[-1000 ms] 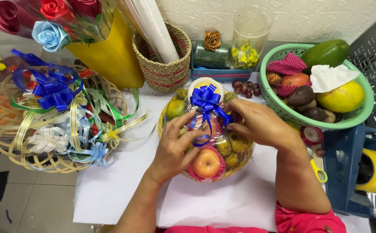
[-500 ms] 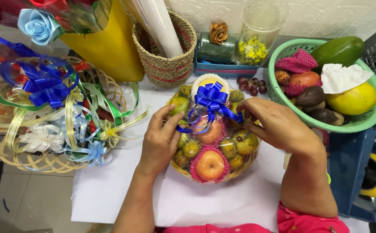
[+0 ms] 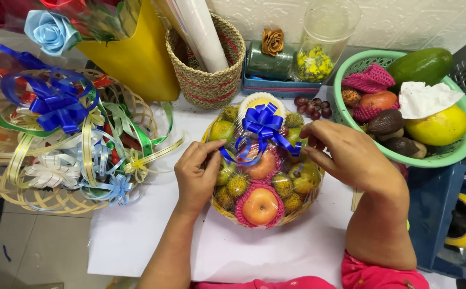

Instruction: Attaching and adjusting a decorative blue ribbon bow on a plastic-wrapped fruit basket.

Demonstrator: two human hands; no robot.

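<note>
A round wicker fruit basket (image 3: 292,217) wrapped in clear film sits on white paper, filled with apples in pink net sleeves and small green and spiky fruits. A blue ribbon bow (image 3: 264,122) sits on top, its curled tails trailing down. My left hand (image 3: 195,174) rests on the basket's left side, fingertips pinching at a ribbon tail. My right hand (image 3: 345,155) is on the right side, fingers curled near the bow's right tail.
At the left stands a stack of woven baskets (image 3: 56,182) with ribbons and a big blue bow. Behind: a yellow vase (image 3: 136,59) with fabric roses, a woven holder (image 3: 211,80) with rolled paper, a clear jar (image 3: 318,48). A green fruit basket (image 3: 447,155) is at right.
The view has shifted slightly. My left hand slid from the basket's front to its left side, and my right hand drew back a little from the bow.
</note>
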